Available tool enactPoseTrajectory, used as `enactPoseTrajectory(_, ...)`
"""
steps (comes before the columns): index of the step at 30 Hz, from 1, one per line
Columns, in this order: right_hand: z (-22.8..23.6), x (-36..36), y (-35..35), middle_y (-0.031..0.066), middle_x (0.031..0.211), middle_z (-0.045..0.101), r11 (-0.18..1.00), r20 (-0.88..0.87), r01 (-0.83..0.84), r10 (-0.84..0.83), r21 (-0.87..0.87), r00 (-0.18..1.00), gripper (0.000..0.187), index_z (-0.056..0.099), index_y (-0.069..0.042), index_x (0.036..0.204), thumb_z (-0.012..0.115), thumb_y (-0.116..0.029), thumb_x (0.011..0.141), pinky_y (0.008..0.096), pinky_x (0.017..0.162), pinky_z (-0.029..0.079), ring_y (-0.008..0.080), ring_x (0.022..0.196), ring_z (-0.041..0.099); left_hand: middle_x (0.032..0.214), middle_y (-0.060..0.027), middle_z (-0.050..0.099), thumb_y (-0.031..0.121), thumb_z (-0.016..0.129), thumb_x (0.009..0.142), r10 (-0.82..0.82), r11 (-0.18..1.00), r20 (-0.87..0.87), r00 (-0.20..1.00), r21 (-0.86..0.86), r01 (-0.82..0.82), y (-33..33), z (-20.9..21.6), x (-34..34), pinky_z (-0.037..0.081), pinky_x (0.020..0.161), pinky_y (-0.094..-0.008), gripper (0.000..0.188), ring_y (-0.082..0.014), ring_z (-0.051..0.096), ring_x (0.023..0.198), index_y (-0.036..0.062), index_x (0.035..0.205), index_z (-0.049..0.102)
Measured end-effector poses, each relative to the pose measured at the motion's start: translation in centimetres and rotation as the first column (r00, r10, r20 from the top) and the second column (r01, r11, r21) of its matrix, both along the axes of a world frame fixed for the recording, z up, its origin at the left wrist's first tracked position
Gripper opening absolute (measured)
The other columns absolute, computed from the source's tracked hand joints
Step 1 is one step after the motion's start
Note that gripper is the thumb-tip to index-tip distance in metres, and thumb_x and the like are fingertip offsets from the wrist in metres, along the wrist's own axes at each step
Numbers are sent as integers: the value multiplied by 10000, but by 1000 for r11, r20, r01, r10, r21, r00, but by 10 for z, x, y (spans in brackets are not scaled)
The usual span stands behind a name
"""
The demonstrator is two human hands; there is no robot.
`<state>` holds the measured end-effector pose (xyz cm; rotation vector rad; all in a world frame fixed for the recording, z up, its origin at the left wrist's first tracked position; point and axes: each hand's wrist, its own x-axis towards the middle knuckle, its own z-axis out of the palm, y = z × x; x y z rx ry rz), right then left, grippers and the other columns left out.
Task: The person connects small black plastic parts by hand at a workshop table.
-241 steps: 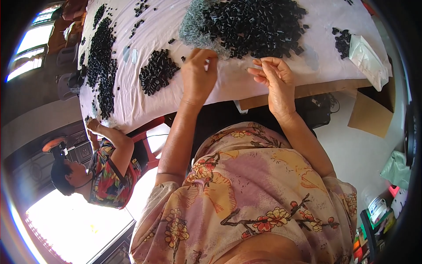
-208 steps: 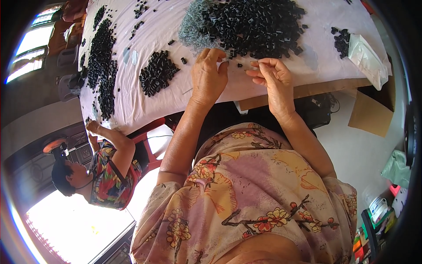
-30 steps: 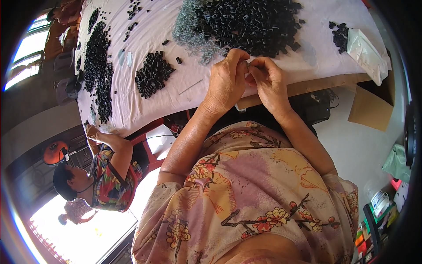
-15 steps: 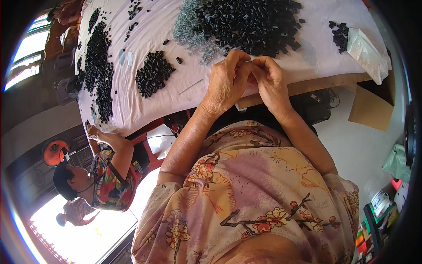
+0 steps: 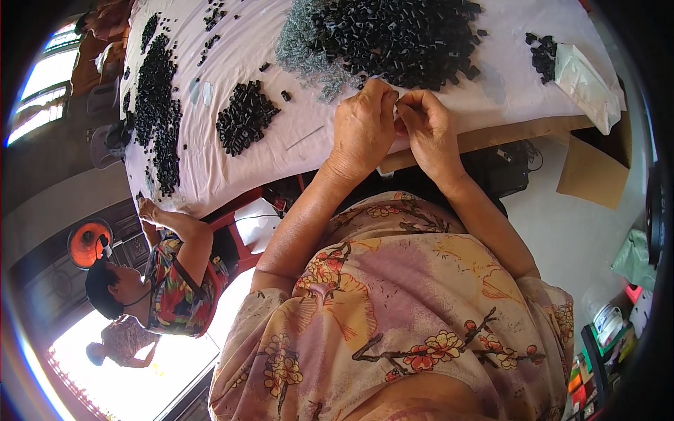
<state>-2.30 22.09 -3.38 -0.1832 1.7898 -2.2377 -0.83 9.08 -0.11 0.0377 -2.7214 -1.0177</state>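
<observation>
My left hand (image 5: pixel 362 128) and my right hand (image 5: pixel 430 126) are close together over the table's near edge, fingertips bent in toward each other. Both are closed in a pinch, and whatever lies between the fingers is too small and hidden to name. Just beyond them lies a big heap of small black plastic pieces (image 5: pixel 407 38). Against its left side rests a tangled pile of thin, silvery springs or wire pieces (image 5: pixel 302 49). A smaller mound of black pieces (image 5: pixel 246 118) sits left of my left hand, with a thin metal rod (image 5: pixel 305 137) between them.
More black pieces (image 5: pixel 156 112) spread along the table's left side. At the right, a white plastic bag (image 5: pixel 586 88) stands beside a few black pieces (image 5: pixel 543 59). A cardboard box (image 5: pixel 593 172) is below the table's right corner. Another person (image 5: pixel 175 281) sits at the left edge.
My fingertips have shifted slightly: the left hand has turned a little and a small gap shows between the two hands. The piles on the table look the same.
</observation>
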Motion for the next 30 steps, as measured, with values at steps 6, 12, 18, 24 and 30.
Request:
enactPoseTrajectory(6,-5,-2,1,33,783,616,999,-16,15,-14,35,1000,60,572,17,931,566,-36,959,224,609,507,87,669,634,721,-185,650,63,615,887,74,997,-32,997,39,-73,-19,5,-3,502,583,-424,53,-375,651,652,24,852,604)
enactPoseTrajectory(12,1,-1,1,24,811,616,999,52,-3,1,34,999,98,582,8,948,570,-86,974,212,613,499,76,669,627,808,-155,668,4,615,850,77,993,-55,995,-83,-82,-42,-4,7,514,639,-381,34,-333,664,715,5,880,631)
enactPoseTrajectory(18,-3,-2,1,19,796,617,1000,40,-2,1,28,999,75,587,10,944,573,-60,967,217,616,502,73,673,623,850,-145,656,3,615,846,-14,996,-4,1000,93,15,-21,9,7,511,625,-353,76,-292,667,719,-10,910,654)
enactPoseTrajectory(24,-7,-2,0,19,793,626,1000,6,11,-11,-24,1000,55,593,13,928,592,-35,954,219,616,506,64,671,620,835,-101,678,41,631,882,-73,989,15,997,131,70,-10,3,4,501,604,-285,87,-173,643,680,3,945,677)
enactPoseTrajectory(30,1,-2,-1,57,860,663,984,141,29,-5,-174,990,21,602,23,954,587,30,941,223,718,559,96,774,670,794,-95,677,38,636,882,-72,994,-1,997,81,71,-14,3,2,509,609,-277,81,-171,654,680,2,943,676)
